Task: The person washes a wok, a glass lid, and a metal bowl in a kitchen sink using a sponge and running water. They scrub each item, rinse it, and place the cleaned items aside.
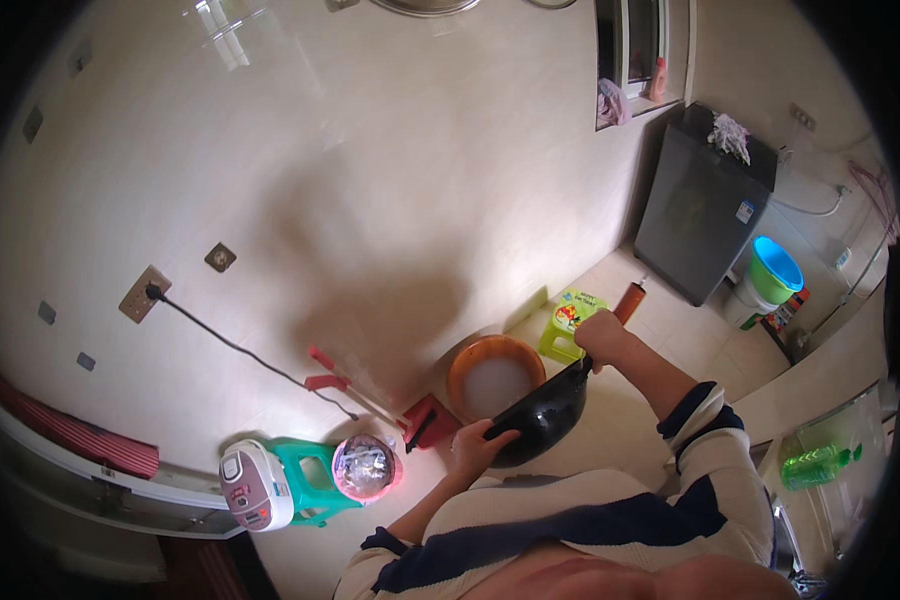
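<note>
A black wok (544, 427) is tilted beside and partly over a wooden basin (461, 375) that stands on the floor and holds cloudy whitish liquid. My right hand (604, 339) grips the wok's handle, whose reddish-brown wooden end (630, 302) sticks out past the fist. With its thumb on the outside, my left hand (480, 448) clasps the opposite rim. The inside of the wok faces away from the camera and is hidden.
Behind the basin is a green plastic stool (562, 341). A red dustpan (436, 421), a lined bin (366, 469) and a rice cooker (255, 487) by a teal stool (311, 480) stand left. Right are a dark washing machine (701, 210), stacked buckets (765, 277) and a green bottle (814, 466).
</note>
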Demonstrator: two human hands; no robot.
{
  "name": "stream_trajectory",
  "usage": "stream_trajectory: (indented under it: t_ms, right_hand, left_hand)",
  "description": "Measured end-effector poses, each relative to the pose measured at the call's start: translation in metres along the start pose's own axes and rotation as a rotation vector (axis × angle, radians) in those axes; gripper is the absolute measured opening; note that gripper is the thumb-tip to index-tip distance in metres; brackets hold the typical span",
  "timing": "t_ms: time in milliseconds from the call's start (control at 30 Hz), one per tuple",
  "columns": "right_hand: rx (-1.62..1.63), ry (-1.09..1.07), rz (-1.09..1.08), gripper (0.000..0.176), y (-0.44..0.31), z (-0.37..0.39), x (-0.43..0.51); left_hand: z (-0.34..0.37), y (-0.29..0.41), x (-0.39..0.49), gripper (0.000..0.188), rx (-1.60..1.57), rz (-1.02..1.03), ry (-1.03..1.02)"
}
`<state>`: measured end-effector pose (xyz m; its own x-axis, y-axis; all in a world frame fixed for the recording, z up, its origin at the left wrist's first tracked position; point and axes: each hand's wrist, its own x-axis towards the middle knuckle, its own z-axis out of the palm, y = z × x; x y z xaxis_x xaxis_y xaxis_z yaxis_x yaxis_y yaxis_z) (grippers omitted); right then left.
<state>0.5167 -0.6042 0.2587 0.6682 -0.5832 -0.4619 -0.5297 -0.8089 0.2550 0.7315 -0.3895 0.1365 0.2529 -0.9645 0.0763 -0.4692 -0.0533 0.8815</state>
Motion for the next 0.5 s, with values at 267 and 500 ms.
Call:
stream_trajectory:
  t_ms: [267, 500]
  right_hand:
    - [1.014, 1.501, 0.645, 0.026, 0.031, 0.003, 0.029]
    - [2.011, 1.198, 0.091, 0.044, 0.030, -0.011, 0.134]
  left_hand:
    - [-0.017, -0.022, 0.060, 0.040, -0.221, -0.157, 0.091]
    - [-0.039, -0.013, 0.125, 0.038, -0.341, -0.077, 0.042]
